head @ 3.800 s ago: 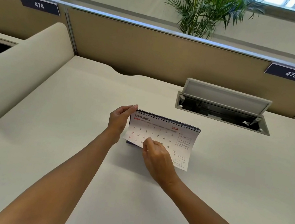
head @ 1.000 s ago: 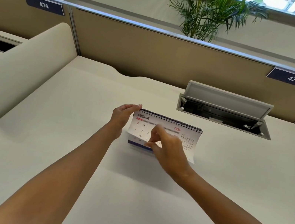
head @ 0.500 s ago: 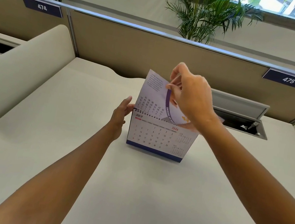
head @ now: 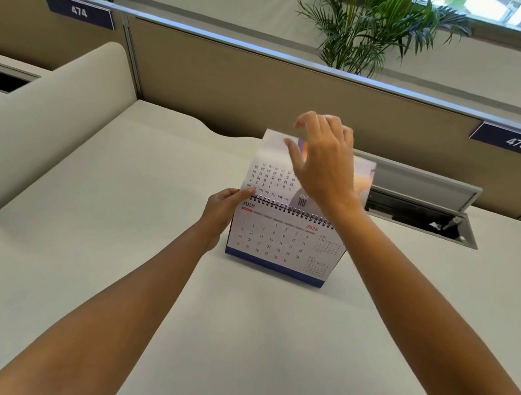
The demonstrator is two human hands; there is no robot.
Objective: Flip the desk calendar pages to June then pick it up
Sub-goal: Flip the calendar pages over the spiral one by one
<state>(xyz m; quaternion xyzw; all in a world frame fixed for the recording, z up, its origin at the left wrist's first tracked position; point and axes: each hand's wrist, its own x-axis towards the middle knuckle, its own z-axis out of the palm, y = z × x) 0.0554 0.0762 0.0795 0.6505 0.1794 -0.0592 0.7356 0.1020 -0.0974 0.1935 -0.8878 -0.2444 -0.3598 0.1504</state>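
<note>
Standing on one desk [head: 135, 279], one calendar [head: 282, 245], two hands.

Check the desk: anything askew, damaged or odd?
Nothing damaged or spilled. The desk calendar stands squarely on the desk, showing July, not June. One page stands upright mid-flip by the right hand; the left hand steadies the calendar's edge. The cable tray lid behind stands propped open.
</note>
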